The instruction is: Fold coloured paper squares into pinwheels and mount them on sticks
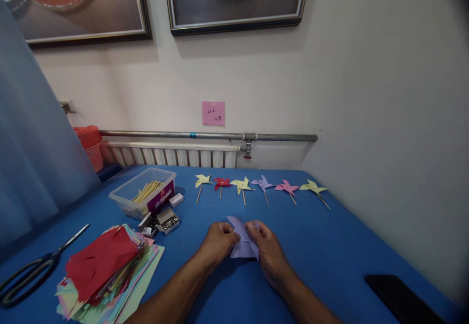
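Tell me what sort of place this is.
Probably an indoor room used for paper craft: a radiator shows behind a blue table that bears pinwheels and scissors.

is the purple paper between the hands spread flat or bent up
Bent up: parts of the purple paper stand raised at angles, pinched between the fingers of the left hand and right hand.

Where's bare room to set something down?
The blue tabletop is bare between the right hand and the flat black object; also a strip between the purple paper and the multicoloured paper pinwheels. Crowded left: black-handled metal scissors, multicoloured paper stack, clear plastic box.
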`<state>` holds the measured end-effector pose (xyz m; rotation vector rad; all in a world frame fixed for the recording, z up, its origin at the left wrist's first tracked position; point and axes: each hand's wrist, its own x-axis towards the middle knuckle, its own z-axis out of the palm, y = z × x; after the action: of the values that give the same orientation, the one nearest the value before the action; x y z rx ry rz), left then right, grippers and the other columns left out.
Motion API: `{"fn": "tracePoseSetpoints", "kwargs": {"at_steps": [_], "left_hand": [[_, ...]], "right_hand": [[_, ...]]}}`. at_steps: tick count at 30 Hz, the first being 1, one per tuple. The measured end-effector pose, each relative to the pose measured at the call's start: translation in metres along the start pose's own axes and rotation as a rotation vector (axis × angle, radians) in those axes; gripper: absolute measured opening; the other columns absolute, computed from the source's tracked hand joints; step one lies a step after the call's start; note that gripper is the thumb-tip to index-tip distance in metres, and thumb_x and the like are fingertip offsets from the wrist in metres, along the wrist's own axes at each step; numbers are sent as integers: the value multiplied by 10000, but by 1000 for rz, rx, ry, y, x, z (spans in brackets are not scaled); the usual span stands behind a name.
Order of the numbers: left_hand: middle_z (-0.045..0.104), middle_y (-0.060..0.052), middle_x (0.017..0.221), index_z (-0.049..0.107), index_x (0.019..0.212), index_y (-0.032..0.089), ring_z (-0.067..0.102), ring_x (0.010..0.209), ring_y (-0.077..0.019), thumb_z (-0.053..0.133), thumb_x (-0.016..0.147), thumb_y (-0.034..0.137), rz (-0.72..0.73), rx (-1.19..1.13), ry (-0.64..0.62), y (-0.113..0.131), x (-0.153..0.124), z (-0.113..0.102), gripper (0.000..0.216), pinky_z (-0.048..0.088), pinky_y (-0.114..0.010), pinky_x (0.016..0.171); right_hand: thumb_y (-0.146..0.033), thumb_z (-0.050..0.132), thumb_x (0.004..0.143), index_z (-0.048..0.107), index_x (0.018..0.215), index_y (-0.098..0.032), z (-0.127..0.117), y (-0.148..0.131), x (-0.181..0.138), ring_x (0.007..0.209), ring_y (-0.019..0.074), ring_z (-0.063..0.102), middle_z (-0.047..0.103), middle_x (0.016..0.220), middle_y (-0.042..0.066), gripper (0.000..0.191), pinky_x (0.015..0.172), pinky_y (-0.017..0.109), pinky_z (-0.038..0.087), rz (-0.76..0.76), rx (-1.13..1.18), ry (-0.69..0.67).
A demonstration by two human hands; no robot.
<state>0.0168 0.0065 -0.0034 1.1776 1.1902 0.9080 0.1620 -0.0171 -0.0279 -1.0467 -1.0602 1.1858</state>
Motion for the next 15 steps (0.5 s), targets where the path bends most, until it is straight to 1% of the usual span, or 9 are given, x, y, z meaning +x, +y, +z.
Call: {"fn": "tracePoseSetpoints", "kwargs": {"at_steps": [2,5,9,15], "left_hand": [[443,67,412,461,521,206,339,391,-73,656,664,158,2,6,-2,-1,0,1,247,231,-236,446],[429,72,413,445,513,209,335,388,-68,668,655,152,10,-7,1,-1,1,0,271,234,-232,442],[421,74,412,434,505,211,326,386,-66,695,644,158,13,-37,-19,-1,1,0,301,228,-231,438],[450,60,423,475,518,202,340,391,-74,673,630,191,16,-68,-34,-4,1,0,228,231,-234,438]], "right_hand": [[-623,749,761,605,790,-213,0,1,0,581,135,479,547,660,-45,436,548,247,413,28,28,-7],[-613,770,735,616,823,-213,-1,3,2,577,134,469,546,650,-49,438,548,246,410,63,24,-23],[-640,744,741,656,837,-198,-1,2,3,610,146,499,587,682,-27,461,570,254,425,24,-91,2],[-673,716,732,682,809,-188,-2,1,4,609,170,538,644,677,1,493,572,273,430,-10,-208,31]]}}
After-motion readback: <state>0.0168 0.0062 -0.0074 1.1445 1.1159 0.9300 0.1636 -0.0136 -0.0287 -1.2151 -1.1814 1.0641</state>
